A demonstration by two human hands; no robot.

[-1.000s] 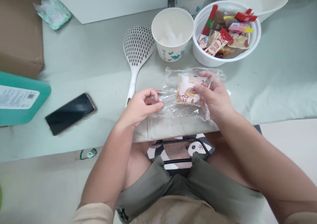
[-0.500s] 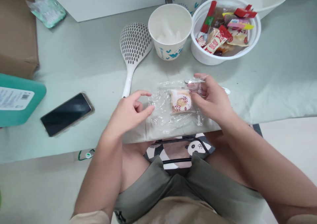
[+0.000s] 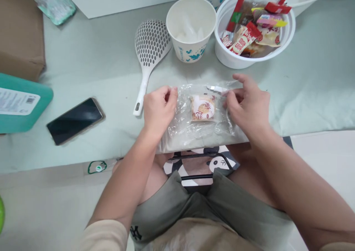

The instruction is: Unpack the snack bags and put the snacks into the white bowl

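A small wrapped snack (image 3: 203,108) with red lettering lies on a crinkled clear plastic bag (image 3: 194,129) near the table's front edge. My left hand (image 3: 160,108) pinches the bag's upper left edge between thumb and fingers. At the right side of the bag, my right hand (image 3: 246,103) has its thumb and a finger together on the plastic, other fingers raised. A small metal-ended tool (image 3: 215,88) lies at the bag's top, its right end close to my right fingertips.
Behind are a slotted ladle (image 3: 151,46), a paper cup (image 3: 190,29) with clear plastic inside and a white bowl (image 3: 231,60) of wrapped snacks. At left are a phone (image 3: 75,121), a green container (image 3: 24,123) and a cardboard box (image 3: 22,36).
My left hand has moved up and right and closed on the bag's edge. My right hand has shifted right, and the bag is spread wider. The view has tilted slightly.
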